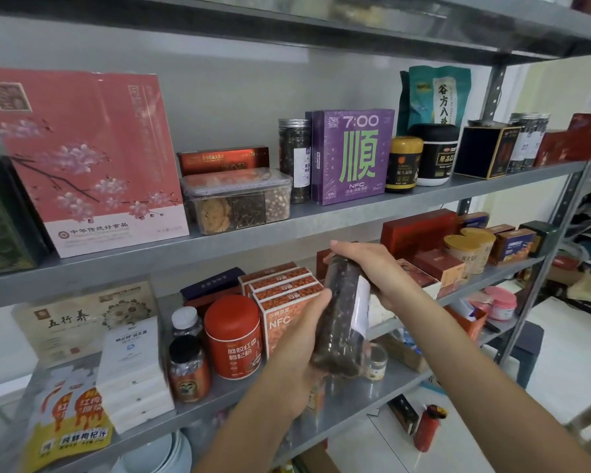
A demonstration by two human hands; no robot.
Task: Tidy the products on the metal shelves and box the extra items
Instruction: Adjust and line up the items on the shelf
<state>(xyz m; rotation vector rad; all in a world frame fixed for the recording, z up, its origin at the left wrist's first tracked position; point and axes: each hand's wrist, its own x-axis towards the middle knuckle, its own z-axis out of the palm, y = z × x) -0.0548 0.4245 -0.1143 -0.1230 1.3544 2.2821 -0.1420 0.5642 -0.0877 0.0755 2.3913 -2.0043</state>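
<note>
Curling round jar point(338, 322) top — right hand point(386, 274) fingers point(347, 248)

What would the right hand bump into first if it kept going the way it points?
Probably the front edge of the upper metal shelf, with the clear box beyond. The right hand, gripping the jar, points up-left; depth unclear.

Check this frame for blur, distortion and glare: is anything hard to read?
Head view: the metal shelves bow from wide-angle distortion; the jar, held by the left hand and right hand, is motion-blurred and its white label is washed out; the white boxes at lower left are soft; the purple box reads sharp; lighting is even.
</note>
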